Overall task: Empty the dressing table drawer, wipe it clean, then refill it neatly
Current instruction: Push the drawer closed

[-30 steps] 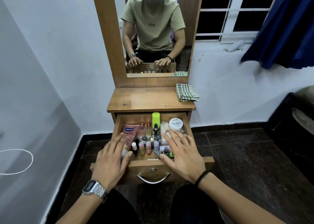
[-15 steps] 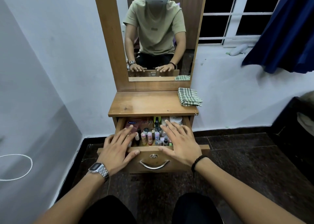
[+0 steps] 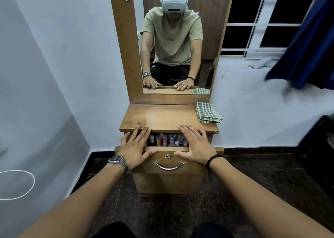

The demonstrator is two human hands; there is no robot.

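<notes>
Your left hand (image 3: 134, 150) and right hand (image 3: 196, 144) lie flat and spread on the drawer (image 3: 169, 162); it is stiff, loaded with rattly bottles (image 3: 165, 140), so grip the handle (image 3: 169, 166) at 6 o'clock.

Wooden drawer (image 3: 169, 162), seemingly metal handle (image 3: 169, 166).

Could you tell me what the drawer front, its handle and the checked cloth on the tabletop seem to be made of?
Drawer front: wood or wood-look laminate, brown with a grain pattern and a low sheen; which one is unclear. Handle: metal, probably chrome-plated, judging by its bright mirror-like highlights. Checked cloth: woven fabric, likely cotton, matte, folded with soft creases.
</notes>
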